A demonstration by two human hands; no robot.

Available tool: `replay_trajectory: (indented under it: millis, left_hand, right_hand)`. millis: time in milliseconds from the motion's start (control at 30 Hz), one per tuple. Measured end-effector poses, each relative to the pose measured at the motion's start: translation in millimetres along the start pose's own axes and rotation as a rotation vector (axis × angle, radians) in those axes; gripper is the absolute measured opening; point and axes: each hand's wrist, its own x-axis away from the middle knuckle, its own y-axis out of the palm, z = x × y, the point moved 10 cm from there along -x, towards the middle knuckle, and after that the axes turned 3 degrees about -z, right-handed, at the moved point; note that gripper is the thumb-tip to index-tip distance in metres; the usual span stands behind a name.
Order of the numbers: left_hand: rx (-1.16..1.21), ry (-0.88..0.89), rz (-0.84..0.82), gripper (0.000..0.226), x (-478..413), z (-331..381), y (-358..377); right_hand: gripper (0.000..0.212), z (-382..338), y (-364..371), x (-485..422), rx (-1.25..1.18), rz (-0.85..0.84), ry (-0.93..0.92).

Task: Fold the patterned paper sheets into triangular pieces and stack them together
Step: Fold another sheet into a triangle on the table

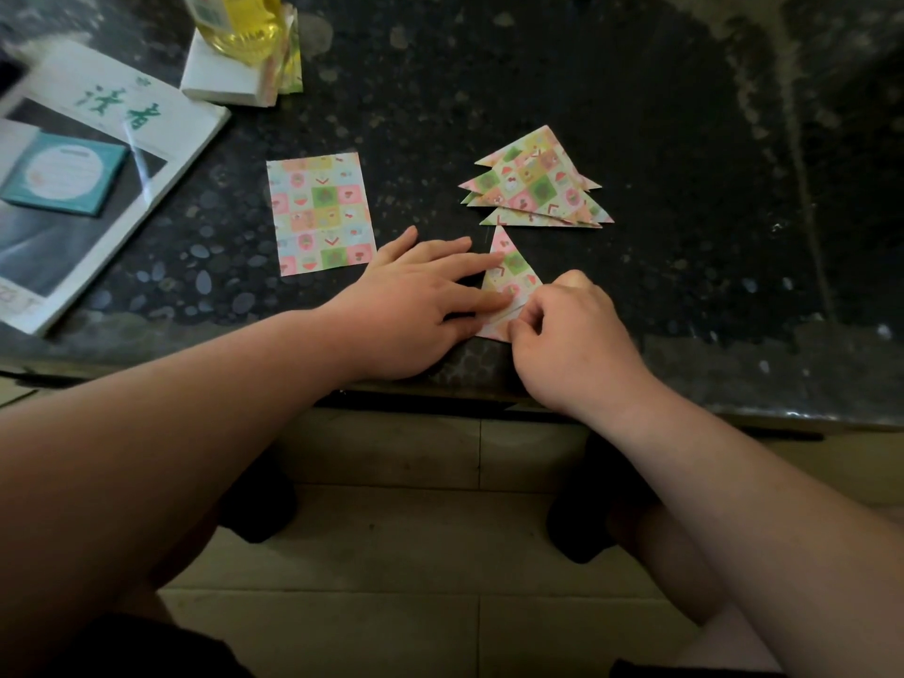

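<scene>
Left hand (416,296) presses, right hand (572,345) pinches triangle (513,266); bottle (244,26) seemingly holds oil

The flat sheet (322,215) carries pastel checks of pink, green, yellow and blue; the folded triangles (535,183) match. The worktop (489,66) is black, grey-speckled. The small booklet (63,173) is teal.

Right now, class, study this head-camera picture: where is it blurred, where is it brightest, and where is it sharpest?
Head view: dim overall; the white magazine with green characters blurs toward the far-left corner, with a glare streak on its cover; the bottle of yellow liquid is brightest; the folded patterned paper triangle near the centre is sharpest.
</scene>
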Motion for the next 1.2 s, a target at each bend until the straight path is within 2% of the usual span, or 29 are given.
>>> replay_trajectory:
  millis: [267,600,767,933,1200]
  left_hand:
    - [-0.007,-0.009,0.004,0.041,0,1,0]
    - [-0.004,-0.002,0.026,0.042,0,-2,1]
    - [-0.006,0.001,0.026,0.041,-1,-2,2]
    - [-0.004,0.001,0.021,0.042,0,-1,2]
    - [-0.006,0.0,0.013,0.043,1,-2,2]
  right_hand:
    - [0.024,1,0,0,-0.009,0.009,-0.008]
    - [0.023,12,-2,0,-0.23,-0.009,0.05]
    - [0.023,12,1,-2,-0.203,-0.063,0.052]
    - [0.018,12,3,-3,-0.173,-0.052,0.06]
    - [0.023,10,2,-2,-0.121,-0.008,0.056]
